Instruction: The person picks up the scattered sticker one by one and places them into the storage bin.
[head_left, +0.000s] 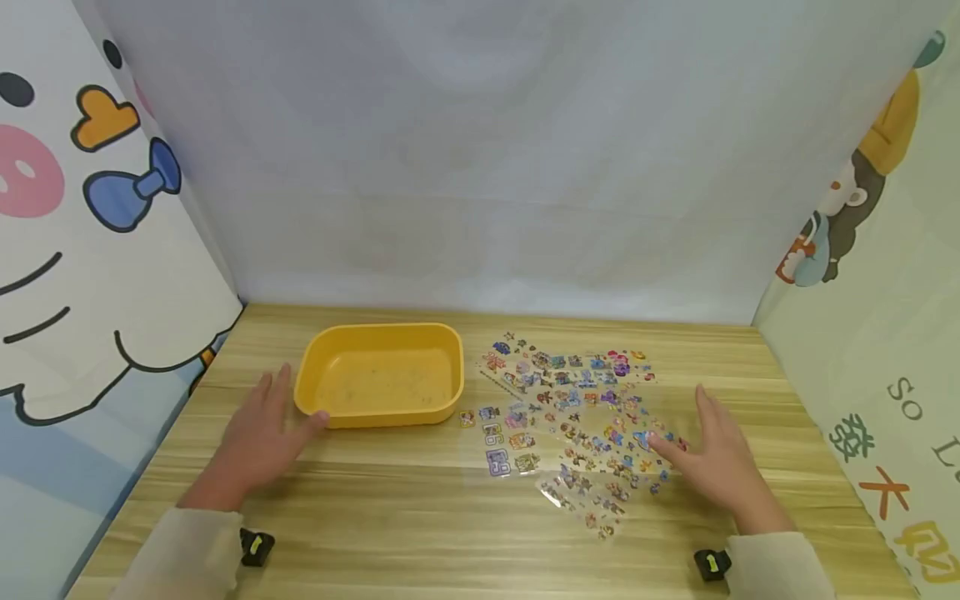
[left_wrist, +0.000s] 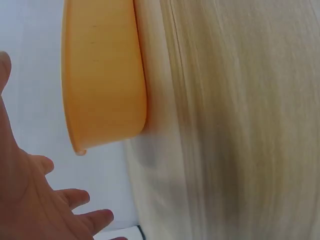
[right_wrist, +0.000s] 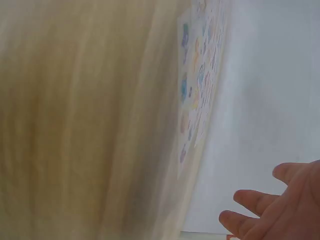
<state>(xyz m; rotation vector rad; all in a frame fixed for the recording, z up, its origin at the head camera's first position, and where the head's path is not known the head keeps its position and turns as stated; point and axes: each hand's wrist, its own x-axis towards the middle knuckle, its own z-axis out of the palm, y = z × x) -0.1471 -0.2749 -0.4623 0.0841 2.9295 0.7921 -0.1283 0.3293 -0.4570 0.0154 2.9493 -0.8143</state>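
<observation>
A yellow plastic basin [head_left: 378,417] stands on the left half of the wooden table, its side wall [left_wrist: 105,90] filling the upper left wrist view. My left hand [head_left: 258,437] is beside its near left corner, fingers spread and thumb tip overlapping the rim in the head view. Transparent sticker sheets [head_left: 525,437] with small colourful cartoon figures lie spread and overlapping right of the basin. My right hand [head_left: 716,462] hovers at their right edge, fingers extended and thumb over a blue sticker. In the right wrist view the sheets [right_wrist: 195,80] lie beyond the spread fingers [right_wrist: 255,200]. Neither hand holds anything.
The wooden table [head_left: 360,525] ends at a pale cloth backdrop [head_left: 480,167]. Printed cartoon panels rise on the left [head_left: 112,292] and right [head_left: 862,350]. A black wrist strap piece [head_left: 257,547] shows at the left sleeve, another [head_left: 711,565] at the right.
</observation>
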